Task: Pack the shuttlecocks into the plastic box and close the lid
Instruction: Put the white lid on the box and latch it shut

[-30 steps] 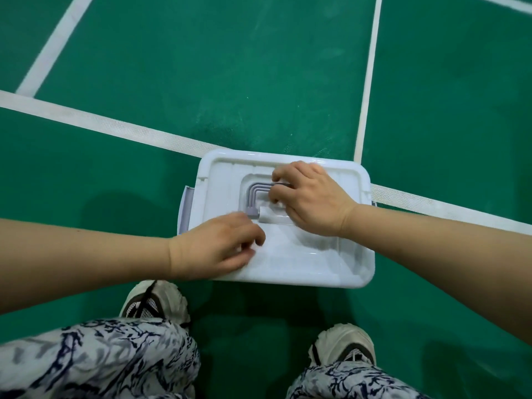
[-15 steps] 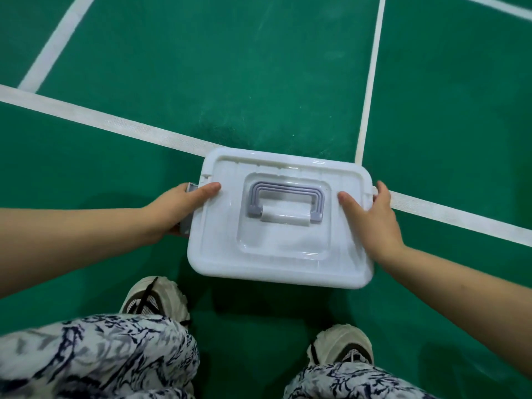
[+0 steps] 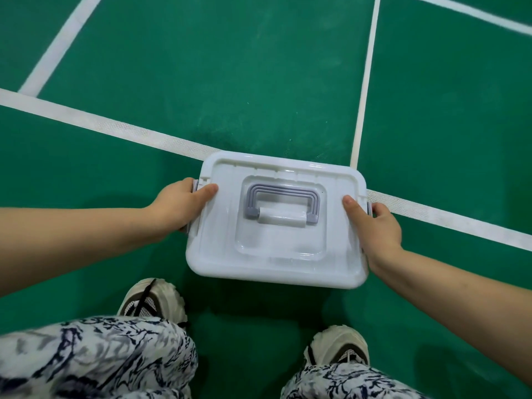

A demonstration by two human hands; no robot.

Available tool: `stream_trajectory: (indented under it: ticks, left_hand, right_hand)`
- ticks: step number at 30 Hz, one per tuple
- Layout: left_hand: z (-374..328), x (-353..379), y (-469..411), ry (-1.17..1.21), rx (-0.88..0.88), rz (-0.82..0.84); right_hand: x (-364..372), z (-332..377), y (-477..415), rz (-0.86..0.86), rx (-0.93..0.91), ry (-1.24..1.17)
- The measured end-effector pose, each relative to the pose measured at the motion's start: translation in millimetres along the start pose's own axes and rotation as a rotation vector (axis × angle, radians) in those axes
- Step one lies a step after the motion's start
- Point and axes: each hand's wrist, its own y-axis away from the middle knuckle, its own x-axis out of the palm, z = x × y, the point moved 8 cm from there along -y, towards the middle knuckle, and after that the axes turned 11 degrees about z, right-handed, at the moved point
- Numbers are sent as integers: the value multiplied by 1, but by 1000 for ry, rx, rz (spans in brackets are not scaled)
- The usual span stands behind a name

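Gripping the plastic box (image 3: 276, 276) at both short ends now, no longer fiddling with the grey handle (image 3: 283, 203) at the middle of its lid (image 3: 276, 251) as a second ago. Laying the left hand (image 3: 180, 207) against the box's left end, thumb flat on the lid's rim, fingers curling down over the grey latch (image 3: 195, 186) there. Mirroring that with the right hand (image 3: 374, 228) at the box's right end, thumb on top, fingers wrapping round the other latch (image 3: 369, 208). Probably pressing both latches home, so nearing the end of the closing.

Not seeing any shuttlecocks outside the box; presumably lying inside, though not showing through the milky white lid. Resting the box on the green court floor (image 3: 230, 82), across a white woven line (image 3: 86, 116), just ahead of two pale mesh shoes (image 3: 152, 300).

Noting hard, glossy plastic with rounded corners, a stepped recess around the ribbed handle lying flat, and a matt, slightly scuffed floor.
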Motion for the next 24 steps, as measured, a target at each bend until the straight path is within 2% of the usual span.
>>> stream_trajectory:
  ticks: [12, 18, 24]
  left_hand:
    - [-11, 2, 5, -255, -20, -1]
    - [-24, -1, 5, -646, 89, -70]
    - [-23, 3, 5, -640, 110, -85]
  right_hand:
    - [4, 9, 4, 16, -44, 67]
    - [6, 11, 6, 5, -77, 57]
    - [7, 11, 6, 5, -80, 47]
